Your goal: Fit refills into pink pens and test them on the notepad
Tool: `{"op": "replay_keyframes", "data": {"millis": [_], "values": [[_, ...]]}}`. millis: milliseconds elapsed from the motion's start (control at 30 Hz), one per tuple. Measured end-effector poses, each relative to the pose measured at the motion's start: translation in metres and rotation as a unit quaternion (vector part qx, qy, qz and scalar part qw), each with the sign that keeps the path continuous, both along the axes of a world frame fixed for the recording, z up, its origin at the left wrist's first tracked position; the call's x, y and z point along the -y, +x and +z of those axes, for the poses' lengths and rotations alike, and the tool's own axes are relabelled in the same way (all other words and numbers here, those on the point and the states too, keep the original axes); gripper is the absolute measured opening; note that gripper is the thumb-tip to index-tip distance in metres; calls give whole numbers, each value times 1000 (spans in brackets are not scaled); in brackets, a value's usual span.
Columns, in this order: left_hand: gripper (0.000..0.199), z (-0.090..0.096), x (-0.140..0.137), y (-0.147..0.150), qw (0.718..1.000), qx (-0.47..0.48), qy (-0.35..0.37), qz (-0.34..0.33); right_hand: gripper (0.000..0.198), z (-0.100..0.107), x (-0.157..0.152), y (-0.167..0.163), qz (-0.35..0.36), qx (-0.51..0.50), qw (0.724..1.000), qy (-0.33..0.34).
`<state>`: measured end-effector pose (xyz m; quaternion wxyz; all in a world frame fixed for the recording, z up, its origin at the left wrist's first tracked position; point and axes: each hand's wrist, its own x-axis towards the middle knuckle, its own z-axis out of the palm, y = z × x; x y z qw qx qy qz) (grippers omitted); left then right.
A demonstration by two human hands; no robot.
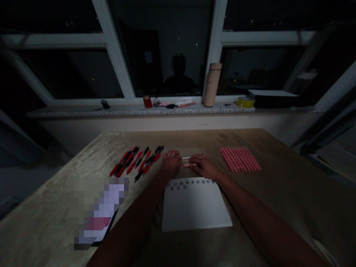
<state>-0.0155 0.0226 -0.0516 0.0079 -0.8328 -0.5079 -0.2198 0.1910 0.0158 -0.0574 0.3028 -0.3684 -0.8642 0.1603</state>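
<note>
Directly ahead, in the single view from your head camera, a wide bench (278,207) with a mottled tan surface stretches toward a dark window. Your two bare hands meet near its middle, close together but slightly apart. Your left hand (171,163) is curled, its fingertips at the near end of a thin white rod (185,158) that bridges the gap. Your right hand (204,165) reaches in from the other side, fingers bent over the rod's opposite end and touching a short, slim pink piece (188,165) just below it. Dim light hides the fingertips, so you cannot tell whether either hand truly grips.

Just below your wrists lies a white lined sheet of paper (197,207), with round grey marks along its top edge. To the left of your left hand is a loose cluster of red and black pens (139,161), laid slantwise; nearer you rests a dark-edged flat phone (107,211), its screen pixelated. To the right of your right hand, slim pink sticks (240,159) lie side by side in a neat row. On the speckled stone windowsill (119,110) stands a tall tan cylindrical bottle (213,85).
</note>
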Motion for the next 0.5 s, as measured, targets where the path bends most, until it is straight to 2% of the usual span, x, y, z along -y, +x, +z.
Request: {"op": "replay_keyframes", "data": {"millis": [500], "values": [[11, 0, 0, 0, 1000, 11, 14, -10, 24, 0, 1, 0, -8, 23, 1000, 14]]}}
